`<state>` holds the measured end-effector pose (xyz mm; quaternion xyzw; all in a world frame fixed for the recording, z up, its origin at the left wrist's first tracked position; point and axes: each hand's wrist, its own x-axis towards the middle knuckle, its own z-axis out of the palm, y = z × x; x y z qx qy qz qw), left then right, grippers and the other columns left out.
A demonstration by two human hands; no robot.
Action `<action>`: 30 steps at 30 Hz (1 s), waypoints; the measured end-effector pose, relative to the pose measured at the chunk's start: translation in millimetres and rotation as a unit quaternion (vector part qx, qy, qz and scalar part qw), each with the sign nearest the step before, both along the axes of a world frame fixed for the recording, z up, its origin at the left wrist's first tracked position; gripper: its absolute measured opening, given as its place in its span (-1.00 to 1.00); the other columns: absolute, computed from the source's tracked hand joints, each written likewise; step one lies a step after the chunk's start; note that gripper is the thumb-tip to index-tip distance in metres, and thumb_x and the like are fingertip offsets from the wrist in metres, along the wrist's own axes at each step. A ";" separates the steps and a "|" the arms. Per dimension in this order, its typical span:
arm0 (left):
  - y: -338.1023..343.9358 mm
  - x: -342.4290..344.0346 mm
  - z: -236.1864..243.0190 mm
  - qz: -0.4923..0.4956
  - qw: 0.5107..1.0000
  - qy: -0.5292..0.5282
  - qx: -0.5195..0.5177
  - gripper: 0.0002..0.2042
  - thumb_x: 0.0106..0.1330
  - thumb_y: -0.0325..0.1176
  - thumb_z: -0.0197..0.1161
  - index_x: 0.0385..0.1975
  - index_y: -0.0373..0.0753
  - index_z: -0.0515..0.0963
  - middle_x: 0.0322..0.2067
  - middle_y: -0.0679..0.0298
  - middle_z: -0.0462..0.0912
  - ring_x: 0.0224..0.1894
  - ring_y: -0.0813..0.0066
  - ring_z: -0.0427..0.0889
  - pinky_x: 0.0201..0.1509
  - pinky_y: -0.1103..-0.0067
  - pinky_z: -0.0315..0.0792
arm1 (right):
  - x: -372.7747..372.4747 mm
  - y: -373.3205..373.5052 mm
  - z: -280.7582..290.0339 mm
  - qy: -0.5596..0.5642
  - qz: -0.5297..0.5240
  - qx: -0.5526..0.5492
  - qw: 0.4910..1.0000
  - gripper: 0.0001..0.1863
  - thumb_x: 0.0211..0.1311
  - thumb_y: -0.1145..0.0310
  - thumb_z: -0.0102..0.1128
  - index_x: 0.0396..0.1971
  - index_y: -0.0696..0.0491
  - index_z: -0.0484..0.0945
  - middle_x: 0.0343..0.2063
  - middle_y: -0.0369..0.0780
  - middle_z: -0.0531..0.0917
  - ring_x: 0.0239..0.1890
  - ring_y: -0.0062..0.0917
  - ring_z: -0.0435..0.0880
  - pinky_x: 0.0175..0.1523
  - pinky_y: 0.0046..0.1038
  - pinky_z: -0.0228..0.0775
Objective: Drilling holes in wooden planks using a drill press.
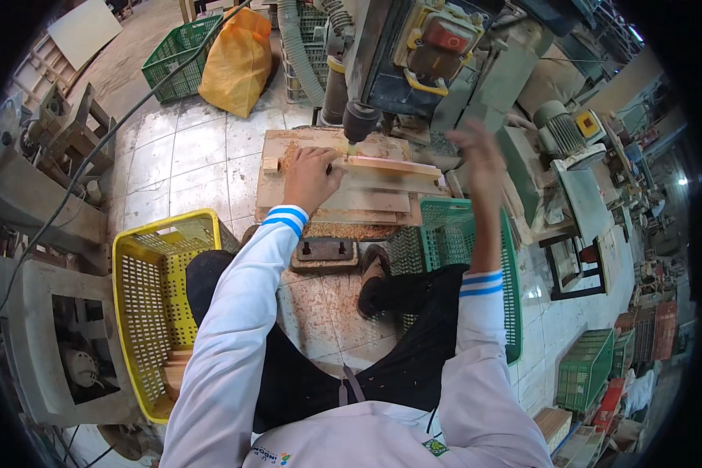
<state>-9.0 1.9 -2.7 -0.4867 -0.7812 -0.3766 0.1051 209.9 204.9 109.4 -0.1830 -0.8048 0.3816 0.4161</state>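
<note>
A drill press chuck [360, 121] points down over a wooden work board [359, 201] strewn with shavings. Under its bit lies the left end of a narrow pale wooden strip [398, 165]. My left hand [312, 178] rests on the board just left of the bit, fingers bent and closed at that end of the strip; its grip is partly hidden. My right hand [480, 152] is raised to the right of the strip's far end, smeared by motion, so its fingers cannot be made out. A small wood block [271, 164] sits left of my left hand.
Wooden pieces lie in a yellow crate [168, 222] at my left; a green crate [447, 207] stands by my right leg. The switch box [444, 43] hangs above the board. Farther off are an orange sack [238, 62] and a motor [560, 129]. A cable crosses the left side.
</note>
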 end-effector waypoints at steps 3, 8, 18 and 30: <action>-0.3 -0.3 2.4 -0.012 1.000 0.011 0.023 -0.64 0.13 -0.29 0.31 -0.04 -0.20 0.65 -0.16 0.17 0.70 0.01 0.19 0.57 0.20 0.33 0.33 | -9.0 14.4 -57.8 -0.197 0.025 0.090 0.976 -0.57 0.26 0.37 0.22 0.14 0.06 0.52 0.06 -0.08 0.62 0.15 -0.20 0.57 0.33 -0.18 0.27; -0.7 0.8 9.3 0.000 0.997 -0.039 -0.069 -0.61 0.12 -0.27 0.33 -0.03 -0.22 0.57 -0.18 0.20 0.68 0.03 0.15 0.56 0.34 0.21 0.19 | -1.2 19.9 -97.2 -0.278 -0.087 0.242 0.926 -0.56 0.10 0.40 0.28 0.05 -0.11 0.58 -0.09 -0.20 0.56 0.08 -0.23 0.49 0.26 0.01 0.13; -10.6 -13.8 7.5 0.031 0.999 0.004 -0.019 -0.77 0.06 -0.26 0.37 -0.31 -0.19 0.60 -0.11 0.24 0.66 0.11 0.16 0.49 0.27 0.24 0.20 | -5.7 1.2 -94.7 -0.251 -0.151 0.316 0.902 -0.71 0.12 0.39 0.27 -0.11 -0.08 0.62 -0.16 -0.23 0.56 -0.01 -0.26 0.49 0.24 -0.10 0.13; -70.9 -59.7 29.0 0.116 0.986 -0.004 -0.120 -0.48 0.02 -0.31 0.42 0.06 -0.16 0.55 0.06 0.14 0.60 0.15 0.02 0.50 0.26 0.25 0.35 | -58.0 -52.5 -97.1 -0.173 -0.083 0.318 0.929 -0.69 0.04 0.46 0.32 -0.15 -0.07 0.63 -0.20 -0.24 0.55 -0.02 -0.27 0.49 0.12 -0.14 0.25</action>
